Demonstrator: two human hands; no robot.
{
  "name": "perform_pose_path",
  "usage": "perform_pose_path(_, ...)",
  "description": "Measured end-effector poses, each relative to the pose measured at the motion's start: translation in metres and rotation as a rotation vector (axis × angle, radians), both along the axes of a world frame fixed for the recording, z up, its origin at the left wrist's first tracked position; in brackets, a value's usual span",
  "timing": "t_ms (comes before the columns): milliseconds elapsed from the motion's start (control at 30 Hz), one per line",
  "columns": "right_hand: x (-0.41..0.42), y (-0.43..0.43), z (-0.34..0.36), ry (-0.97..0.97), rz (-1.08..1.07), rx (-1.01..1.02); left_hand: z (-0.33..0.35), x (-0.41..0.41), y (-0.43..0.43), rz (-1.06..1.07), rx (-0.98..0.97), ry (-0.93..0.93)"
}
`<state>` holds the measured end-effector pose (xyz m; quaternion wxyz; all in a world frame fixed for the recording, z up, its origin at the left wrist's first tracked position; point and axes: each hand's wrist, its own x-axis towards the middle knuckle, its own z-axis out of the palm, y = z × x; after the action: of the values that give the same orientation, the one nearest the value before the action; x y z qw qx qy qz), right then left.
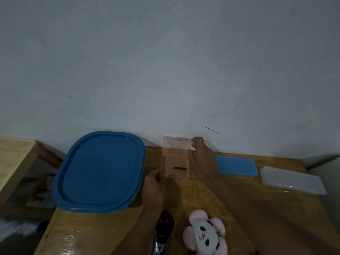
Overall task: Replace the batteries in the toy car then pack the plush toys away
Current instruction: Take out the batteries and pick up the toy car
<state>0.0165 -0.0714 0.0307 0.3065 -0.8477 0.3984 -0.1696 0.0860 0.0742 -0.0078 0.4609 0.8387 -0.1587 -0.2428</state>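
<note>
Gripping one pink case [174, 159]: two hands [154, 186] [201, 160]

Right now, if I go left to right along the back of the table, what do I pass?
You pass the big blue lid, then the pink box, then the small blue lid, then the clear box.
</note>
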Motion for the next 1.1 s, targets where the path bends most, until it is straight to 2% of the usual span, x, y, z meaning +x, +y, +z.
perform_pose_path(300, -0.005, 0.006, -0.007, 0.100, 0.023, -0.187, 0.003, -0.001, -0.001, 0.004, -0.014, 0.003)
perform_pose_path(367, -0.003, 0.009, -0.010, 0.142, 0.098, -0.181, 0.004, -0.001, -0.002, 0.019, -0.001, 0.005)
perform_pose_path(500, 0.005, 0.016, -0.014, 0.351, 0.406, -0.217, 0.005, -0.001, -0.002, 0.000, 0.002, 0.011)
perform_pose_path(567, 0.010, 0.020, -0.015, 0.421, 0.462, -0.261, 0.005, -0.001, -0.002, -0.004, -0.005, 0.025)
perform_pose_path(700, 0.018, 0.021, -0.014, 0.513, 0.460, -0.316, 0.008, -0.001, -0.001, -0.003, -0.004, 0.046)
perform_pose_path(867, 0.020, 0.022, -0.011, 0.556, 0.458, -0.292, 0.008, -0.001, -0.001, -0.022, 0.003, 0.045)
perform_pose_path(967, 0.020, 0.024, -0.008, 0.528, 0.443, -0.280, 0.007, -0.001, -0.002, -0.030, 0.038, 0.020)
perform_pose_path(1100, 0.011, 0.023, 0.004, 0.458, 0.387, -0.243, 0.007, -0.002, 0.000, -0.058, 0.185, -0.094)
